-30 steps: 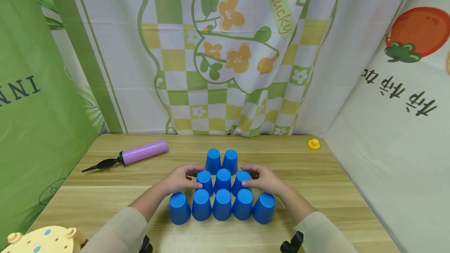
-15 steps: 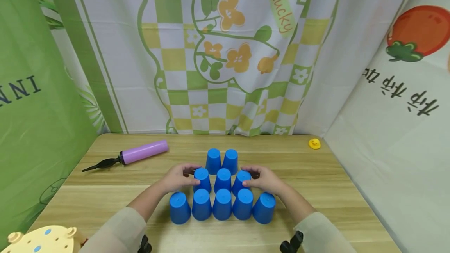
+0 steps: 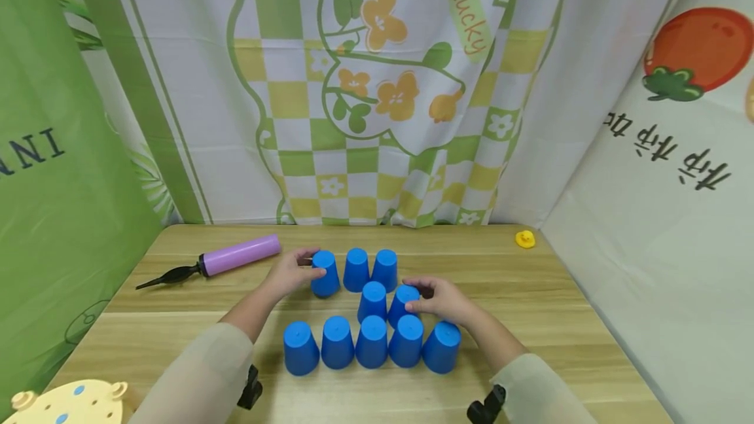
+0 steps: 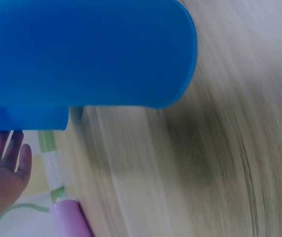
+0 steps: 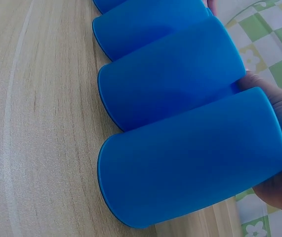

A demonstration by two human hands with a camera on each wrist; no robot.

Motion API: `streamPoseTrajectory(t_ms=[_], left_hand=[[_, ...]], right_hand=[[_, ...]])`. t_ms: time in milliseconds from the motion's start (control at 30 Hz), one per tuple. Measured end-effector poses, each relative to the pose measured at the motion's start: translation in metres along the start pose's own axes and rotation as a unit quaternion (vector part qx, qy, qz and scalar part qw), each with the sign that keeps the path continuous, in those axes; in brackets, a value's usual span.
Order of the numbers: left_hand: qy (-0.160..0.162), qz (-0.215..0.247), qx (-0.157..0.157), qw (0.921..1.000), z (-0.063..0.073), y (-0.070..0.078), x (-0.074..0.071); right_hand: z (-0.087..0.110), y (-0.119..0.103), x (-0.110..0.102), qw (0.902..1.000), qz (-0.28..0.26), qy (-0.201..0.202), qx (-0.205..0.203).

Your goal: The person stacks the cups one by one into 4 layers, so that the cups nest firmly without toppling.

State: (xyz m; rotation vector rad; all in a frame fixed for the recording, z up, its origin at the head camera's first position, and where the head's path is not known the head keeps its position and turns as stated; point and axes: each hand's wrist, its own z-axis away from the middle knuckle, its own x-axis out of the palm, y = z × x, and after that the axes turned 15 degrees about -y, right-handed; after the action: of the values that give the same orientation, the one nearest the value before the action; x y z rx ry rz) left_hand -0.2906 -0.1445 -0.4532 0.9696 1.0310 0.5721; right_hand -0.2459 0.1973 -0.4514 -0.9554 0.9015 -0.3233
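Observation:
In the head view, my left hand (image 3: 288, 273) grips an upside-down blue plastic cup (image 3: 326, 276) at the left of the back pair of cups (image 3: 356, 272). My right hand (image 3: 443, 301) holds the right cup (image 3: 400, 306) of the middle row, thumb on its near side; beside it stands another cup (image 3: 372, 302). A front row of several upside-down cups (image 3: 372, 343) stands nearest me. A large cup (image 4: 91, 54) fills the top of the left wrist view, partly hiding the held cup (image 4: 29, 118). Front cups (image 5: 195, 158) mostly hide my right hand (image 5: 281, 111) in the right wrist view.
A purple hand pump (image 3: 241, 255) with a black nozzle lies at the back left. A small yellow duck (image 3: 525, 239) sits in the far right corner. A cream spotted object (image 3: 73, 404) is at the lower left. Curtains border the wooden table (image 3: 530, 319).
My left hand has carried the left cup of the middle row back and left, to beside the back pair. My right hand stays at its cup.

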Motion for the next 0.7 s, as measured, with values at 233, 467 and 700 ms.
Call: streamPoseTrajectory(t_ms=[233,467,700], left_hand=[[0.03,0.004,-0.005,0.9995,-0.01,-0.001,0.006],[0.031,0.004,-0.008,0.9995,-0.013,-0.002,0.009],[0.028,0.004,-0.015,0.9995,-0.013,-0.001,0.012]], right_hand=[[0.001,0.001,0.001,1.0,0.005,0.004,0.001],[0.001,0.0,0.001,1.0,0.0,0.008,-0.005],[0.0,0.0,0.0,1.0,0.004,0.006,-0.004]])
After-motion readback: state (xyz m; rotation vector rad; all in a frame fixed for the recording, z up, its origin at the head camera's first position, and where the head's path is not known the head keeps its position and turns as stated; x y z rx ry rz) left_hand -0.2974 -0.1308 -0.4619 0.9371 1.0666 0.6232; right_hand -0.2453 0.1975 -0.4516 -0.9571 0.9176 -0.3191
